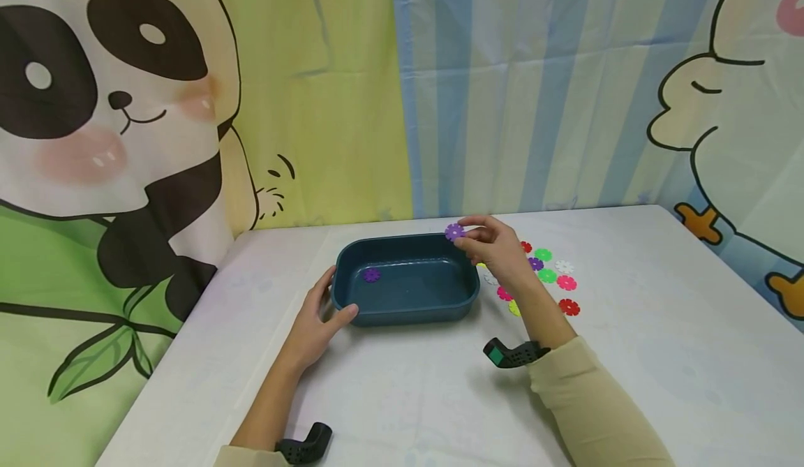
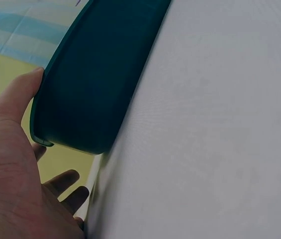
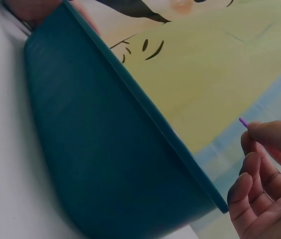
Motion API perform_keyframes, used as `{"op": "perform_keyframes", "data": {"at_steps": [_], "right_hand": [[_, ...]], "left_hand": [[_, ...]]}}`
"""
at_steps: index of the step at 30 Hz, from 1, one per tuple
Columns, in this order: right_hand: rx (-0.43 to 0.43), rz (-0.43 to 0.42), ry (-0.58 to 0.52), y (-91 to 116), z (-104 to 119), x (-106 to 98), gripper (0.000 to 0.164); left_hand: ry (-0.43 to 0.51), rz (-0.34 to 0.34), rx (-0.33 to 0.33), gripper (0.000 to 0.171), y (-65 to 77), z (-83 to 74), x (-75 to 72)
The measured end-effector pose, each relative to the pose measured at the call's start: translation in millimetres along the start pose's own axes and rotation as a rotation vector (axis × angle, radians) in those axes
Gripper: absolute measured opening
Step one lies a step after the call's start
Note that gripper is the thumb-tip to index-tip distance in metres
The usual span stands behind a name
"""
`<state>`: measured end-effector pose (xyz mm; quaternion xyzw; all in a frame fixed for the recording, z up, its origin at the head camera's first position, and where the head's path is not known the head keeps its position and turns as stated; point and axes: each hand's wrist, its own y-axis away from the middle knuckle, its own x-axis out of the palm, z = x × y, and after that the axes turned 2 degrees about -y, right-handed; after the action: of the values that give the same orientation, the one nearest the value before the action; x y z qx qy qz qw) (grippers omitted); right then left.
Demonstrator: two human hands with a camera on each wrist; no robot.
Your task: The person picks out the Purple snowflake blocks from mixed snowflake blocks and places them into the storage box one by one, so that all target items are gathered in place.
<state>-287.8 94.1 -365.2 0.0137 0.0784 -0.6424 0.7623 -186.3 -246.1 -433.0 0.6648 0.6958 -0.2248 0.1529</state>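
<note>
A dark teal plastic basin [image 1: 405, 317] stands on the table, one purple snowflake disc [image 1: 372, 275] lying inside toward its left. My left hand [image 1: 316, 327] holds the basin's left end; the left wrist view shows the thumb on the rim and the other fingers around the outside, several apart from the wall. Above the basin's far right corner, my right hand [image 1: 496, 247] pinches another purple snowflake disc [image 1: 453, 232] between thumb and index finger. In the right wrist view that disc [image 3: 243, 122] appears edge-on beyond the rim, the remaining fingers curled below.
Right of the basin lie several loose snowflake discs in red, green, white, pink, yellow and purple, among them a red disc [image 1: 569, 307]; my right hand and forearm partly cover the group. A printed curtain [image 1: 339, 104] hangs behind the white table [image 1: 402, 397].
</note>
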Motion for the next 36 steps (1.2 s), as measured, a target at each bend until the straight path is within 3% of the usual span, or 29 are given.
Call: {"op": "perform_keyframes", "data": {"at_steps": [15, 36], "right_hand": [[-0.033, 0.051, -0.089, -3.2, 1.8, 18.0, 0.043], [-0.028, 0.096, -0.017, -4.2, 8.0, 47.8, 0.038]], "left_hand": [[0.015, 0.004, 0.008, 0.086, 0.3, -1.5, 0.6], [0.003, 0.001, 0.015, 0.086, -0.9, 0.4, -0.1]]}}
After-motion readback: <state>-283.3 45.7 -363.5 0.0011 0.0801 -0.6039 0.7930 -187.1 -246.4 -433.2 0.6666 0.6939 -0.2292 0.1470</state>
